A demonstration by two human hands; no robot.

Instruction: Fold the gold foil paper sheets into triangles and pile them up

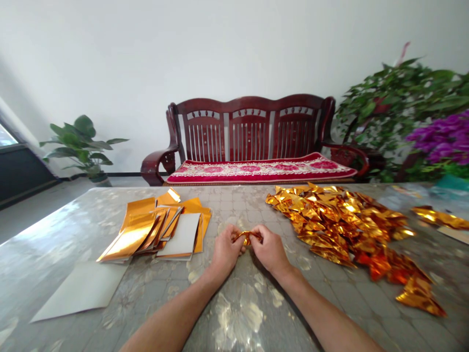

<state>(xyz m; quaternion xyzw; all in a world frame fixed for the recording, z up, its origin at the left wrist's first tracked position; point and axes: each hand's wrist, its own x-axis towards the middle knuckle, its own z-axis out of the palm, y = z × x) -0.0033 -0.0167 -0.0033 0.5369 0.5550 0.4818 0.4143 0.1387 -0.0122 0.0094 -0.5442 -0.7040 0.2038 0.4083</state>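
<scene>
Both hands meet over the middle of the table, pinching a small piece of gold foil paper (pixel 247 238) between them. My left hand (pixel 227 248) is closed on its left end. My right hand (pixel 270 249) grips the other end, thumb and fingers pressed together. Much of the foil is hidden by the fingers. To the left lies a loose stack of gold foil paper sheets (pixel 141 230), some with the pale backing side up. On the right spreads a large heap of folded gold foil pieces (pixel 330 225), with a few reddish ones near its front.
A single pale sheet (pixel 80 291) lies on the patterned table (pixel 164 313) at the front left. Clear plastic (pixel 410 195) and another gold piece (pixel 439 217) sit at the far right. Beyond stand a wooden bench (pixel 249 132), a potted plant (pixel 82 144) and purple flowers (pixel 441 139).
</scene>
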